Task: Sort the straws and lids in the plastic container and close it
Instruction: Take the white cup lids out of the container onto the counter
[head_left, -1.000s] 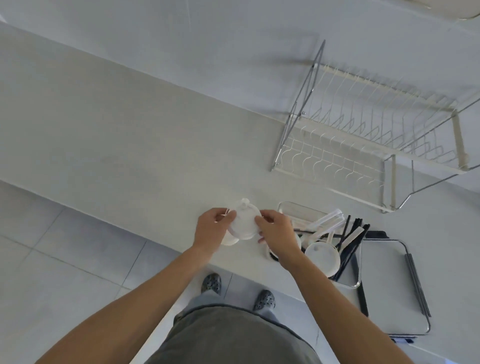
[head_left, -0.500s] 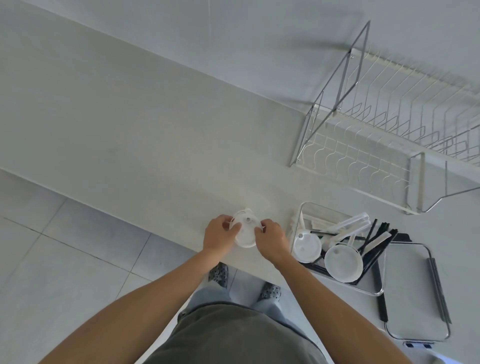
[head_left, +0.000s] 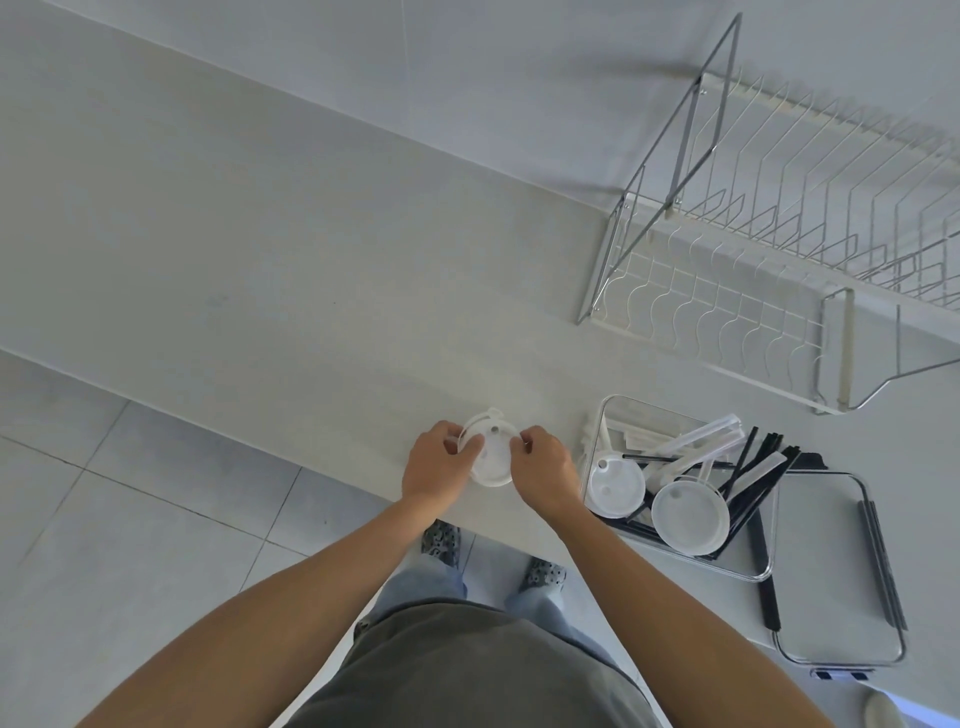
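Note:
Near the counter's front edge, my left hand (head_left: 435, 464) and my right hand (head_left: 543, 467) hold a stack of round white cup lids (head_left: 493, 457) from both sides, fingers curled on its rim. The stack rests on or just above the counter. To the right stands the clear plastic container (head_left: 756, 569), holding two more white lids (head_left: 615, 485) (head_left: 690, 516), several black straws (head_left: 756, 470) and several wrapped white straws (head_left: 696, 447). The container's flat lid (head_left: 831, 566) with dark clips lies beside it on the right.
A wire dish rack (head_left: 769, 249) stands at the back right of the white counter (head_left: 260, 260). The counter's front edge runs diagonally, with tiled floor and my feet below it. A small pale object (head_left: 883, 712) shows at the bottom right corner.
Both hands have lowered the lid stack toward the counter and now hold it flatter. The camera has shifted, so the container and rack sit further right.

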